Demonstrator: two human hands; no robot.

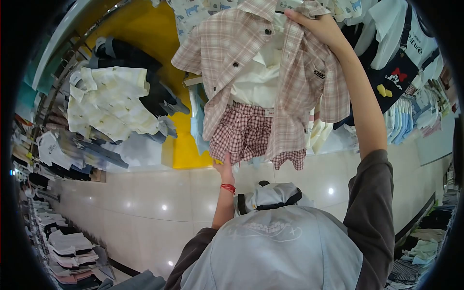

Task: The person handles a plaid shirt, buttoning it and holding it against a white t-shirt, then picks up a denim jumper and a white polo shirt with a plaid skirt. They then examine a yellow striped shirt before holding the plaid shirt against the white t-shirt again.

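Observation:
A children's outfit hangs in front of me: a pink-beige plaid shirt [302,82] worn open over a white top [256,79], with red-and-white checked shorts [241,130] below. High up by the collar, my right hand [316,26] is closed on the plaid shirt, thumb in front and the other fingers hidden by cloth. My left hand [224,166], a red bracelet [228,187] on its wrist, pinches the lower left hem of the shorts. Its fingers are partly behind the fabric. A small tag [269,112] shows at the waistband.
A pale yellow patterned shirt [108,99] hangs on the left beside dark garments. Navy overalls [394,79] with a cartoon print hang at right. Behind the outfit is a yellow display panel [145,29]. Folded clothes [72,246] are stacked at lower left. Shiny floor tiles [159,193] lie below.

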